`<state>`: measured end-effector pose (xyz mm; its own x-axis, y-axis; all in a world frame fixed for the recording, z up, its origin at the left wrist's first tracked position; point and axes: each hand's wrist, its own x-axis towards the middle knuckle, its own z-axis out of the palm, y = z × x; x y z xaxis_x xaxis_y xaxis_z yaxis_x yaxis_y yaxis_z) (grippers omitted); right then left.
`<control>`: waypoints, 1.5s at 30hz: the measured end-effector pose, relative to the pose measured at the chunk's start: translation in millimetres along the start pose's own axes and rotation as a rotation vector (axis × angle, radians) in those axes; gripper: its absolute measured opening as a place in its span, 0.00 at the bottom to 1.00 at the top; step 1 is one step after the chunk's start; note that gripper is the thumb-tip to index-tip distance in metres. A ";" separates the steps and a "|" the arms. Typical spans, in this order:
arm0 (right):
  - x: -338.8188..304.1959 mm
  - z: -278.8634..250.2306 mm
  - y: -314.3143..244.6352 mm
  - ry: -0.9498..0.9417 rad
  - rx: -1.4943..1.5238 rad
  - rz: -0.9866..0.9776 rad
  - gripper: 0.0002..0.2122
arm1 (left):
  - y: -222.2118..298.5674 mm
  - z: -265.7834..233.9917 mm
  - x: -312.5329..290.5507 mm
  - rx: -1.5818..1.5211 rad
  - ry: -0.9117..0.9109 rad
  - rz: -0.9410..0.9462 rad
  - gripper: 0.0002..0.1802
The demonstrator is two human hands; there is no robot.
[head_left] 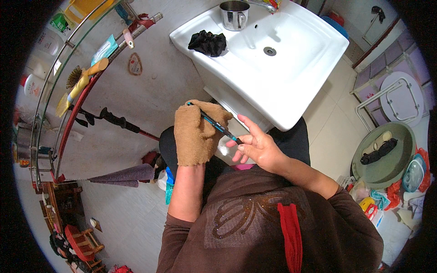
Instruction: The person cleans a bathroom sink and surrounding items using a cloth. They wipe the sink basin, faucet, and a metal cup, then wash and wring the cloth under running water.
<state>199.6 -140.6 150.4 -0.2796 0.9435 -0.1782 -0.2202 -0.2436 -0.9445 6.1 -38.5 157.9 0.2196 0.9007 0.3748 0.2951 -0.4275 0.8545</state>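
Observation:
A fuzzy tan mitt (pixel 191 136) covers my left hand (pixel 200 125), hiding the fingers. Across the mitt slants a slim black-and-blue stick (pixel 214 122), like a pen or brush handle; its exact kind is unclear. Its far end lies against the mitt, where the covered hand appears to grip it. At the near end, my right hand (pixel 260 148) is bare and pinches the stick between thumb and fingers, with the index finger stretched out. Both hands are in front of the white washbasin (pixel 291 68), above my lap.
On the basin's rim are a black scrunchie-like cloth (pixel 207 43) and a steel mug (pixel 234 16). Left, a curved glass shelf holds a hairbrush (pixel 79 86) and bottles. A black-handled pole (pixel 120 122) leans below it. Right are a green-grey tub (pixel 364 170) and a folding stool (pixel 400 98).

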 end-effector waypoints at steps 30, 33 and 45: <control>-6.5 8.6 4.6 0.376 -0.747 -0.247 0.14 | 36.7 -5.1 5.0 0.462 -0.096 0.231 0.12; -6.1 9.1 4.5 0.384 -0.896 -0.441 0.14 | 39.7 -5.4 4.1 0.497 -0.085 0.300 0.11; -8.6 -1.2 -3.1 -0.004 0.400 0.241 0.17 | 55.7 3.5 -1.2 -0.567 0.072 -0.262 0.07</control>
<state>203.8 -147.7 154.5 -0.3708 0.8484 -0.3777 -0.4915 -0.5243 -0.6953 25.5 -63.7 203.8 0.1378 0.9814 0.1336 -0.2132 -0.1023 0.9716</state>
